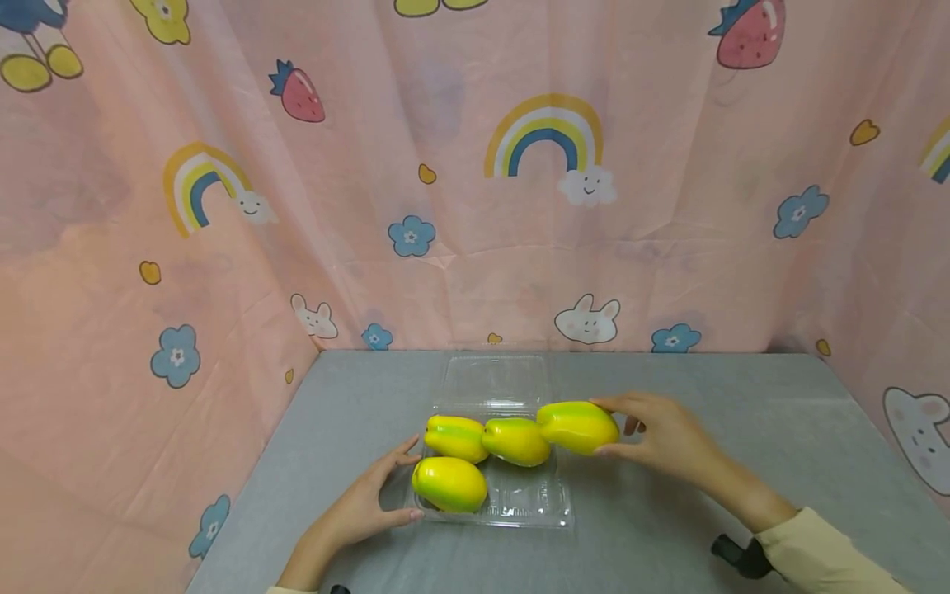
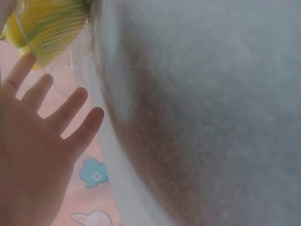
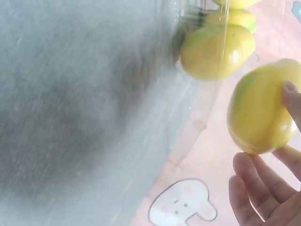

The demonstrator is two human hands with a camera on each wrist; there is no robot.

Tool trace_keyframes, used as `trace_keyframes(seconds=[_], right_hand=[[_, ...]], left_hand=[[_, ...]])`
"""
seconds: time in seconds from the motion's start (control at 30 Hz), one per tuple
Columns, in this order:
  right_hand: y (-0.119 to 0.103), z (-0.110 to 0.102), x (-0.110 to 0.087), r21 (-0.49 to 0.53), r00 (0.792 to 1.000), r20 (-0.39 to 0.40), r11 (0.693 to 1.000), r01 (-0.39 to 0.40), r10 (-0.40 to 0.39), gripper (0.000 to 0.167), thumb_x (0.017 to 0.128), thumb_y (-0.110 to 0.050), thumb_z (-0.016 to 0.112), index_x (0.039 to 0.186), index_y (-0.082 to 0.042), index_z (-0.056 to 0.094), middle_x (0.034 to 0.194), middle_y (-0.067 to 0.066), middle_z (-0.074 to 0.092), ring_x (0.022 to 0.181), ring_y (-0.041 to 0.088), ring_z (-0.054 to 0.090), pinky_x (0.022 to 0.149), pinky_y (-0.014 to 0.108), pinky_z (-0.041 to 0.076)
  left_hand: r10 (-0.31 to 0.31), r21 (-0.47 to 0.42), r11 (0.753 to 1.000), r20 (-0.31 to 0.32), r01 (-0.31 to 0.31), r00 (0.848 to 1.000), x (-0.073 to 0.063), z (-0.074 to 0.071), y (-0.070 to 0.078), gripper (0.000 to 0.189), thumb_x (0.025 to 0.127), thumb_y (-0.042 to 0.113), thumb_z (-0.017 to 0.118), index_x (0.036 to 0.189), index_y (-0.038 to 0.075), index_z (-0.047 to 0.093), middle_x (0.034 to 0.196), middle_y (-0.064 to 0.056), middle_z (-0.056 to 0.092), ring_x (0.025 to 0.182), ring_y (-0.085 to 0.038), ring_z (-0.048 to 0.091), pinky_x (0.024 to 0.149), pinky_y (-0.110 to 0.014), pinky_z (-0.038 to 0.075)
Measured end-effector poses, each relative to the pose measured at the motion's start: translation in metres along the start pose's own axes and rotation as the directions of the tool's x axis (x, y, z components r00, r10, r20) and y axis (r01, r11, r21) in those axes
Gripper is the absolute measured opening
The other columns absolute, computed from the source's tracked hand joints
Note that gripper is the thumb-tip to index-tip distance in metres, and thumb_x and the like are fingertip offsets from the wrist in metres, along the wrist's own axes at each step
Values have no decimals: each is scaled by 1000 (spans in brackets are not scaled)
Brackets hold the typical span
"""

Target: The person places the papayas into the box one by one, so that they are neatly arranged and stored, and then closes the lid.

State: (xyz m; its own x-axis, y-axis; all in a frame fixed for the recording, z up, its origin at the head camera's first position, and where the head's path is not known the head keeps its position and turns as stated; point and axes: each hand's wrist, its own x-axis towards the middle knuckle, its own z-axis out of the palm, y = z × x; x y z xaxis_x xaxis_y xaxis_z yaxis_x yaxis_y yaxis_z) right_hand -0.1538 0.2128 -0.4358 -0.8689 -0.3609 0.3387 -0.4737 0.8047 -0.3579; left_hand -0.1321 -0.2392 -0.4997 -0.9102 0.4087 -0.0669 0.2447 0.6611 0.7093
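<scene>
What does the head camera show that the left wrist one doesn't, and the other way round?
Only the head view: the right hand gripping one end of a held yellow fruit, and rainbow prints.

Only the left wrist view: the left hand from its palm side, four fingers spread.

Both: that left hand, the clear container, more yellow fruits in it, blue flower prints.

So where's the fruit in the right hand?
In the head view, the held fruit is right of centre, by the clear container, between another fruit and the right hand.
</scene>
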Motion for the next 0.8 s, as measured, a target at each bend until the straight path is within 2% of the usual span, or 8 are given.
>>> trace_keyframes(seconds=[0.27,0.47,0.63,0.8], right_hand=[[-14,7,6,40,999,-14,999,34,-33,66,68,-54,85,124,-23,70,104,-9,73,70,2,55,59,16,46],[-29,11,8,63,999,31,998,16,-18,66,69,-53,85,126,-23,69,104,-10,72,72,5,56,61,15,47],[-37,16,11,84,998,30,995,45,-48,65,71,-55,83,125,-23,69,106,-8,73,70,2,54,60,15,46],[-43,23,11,121,997,42,991,55,-61,64,72,-56,81,125,-23,69,103,-9,73,69,1,54,59,15,45]], left_hand=[[10,0,1000,3,-10,1000,0,0,0,68,76,59,77,133,43,45,166,11,23,153,-30,25,117,-67,26],[1,4,1000,2,-1,1000,0,0,-1,73,75,59,78,137,36,46,165,15,23,152,-31,26,116,-68,26],[-9,1,1000,-3,9,1000,1,0,-1,78,75,59,78,141,32,45,163,19,25,152,-31,26,116,-68,26],[-8,3,1000,-3,8,1000,0,0,-1,74,75,59,78,137,37,45,165,15,24,152,-31,26,116,-68,27]])
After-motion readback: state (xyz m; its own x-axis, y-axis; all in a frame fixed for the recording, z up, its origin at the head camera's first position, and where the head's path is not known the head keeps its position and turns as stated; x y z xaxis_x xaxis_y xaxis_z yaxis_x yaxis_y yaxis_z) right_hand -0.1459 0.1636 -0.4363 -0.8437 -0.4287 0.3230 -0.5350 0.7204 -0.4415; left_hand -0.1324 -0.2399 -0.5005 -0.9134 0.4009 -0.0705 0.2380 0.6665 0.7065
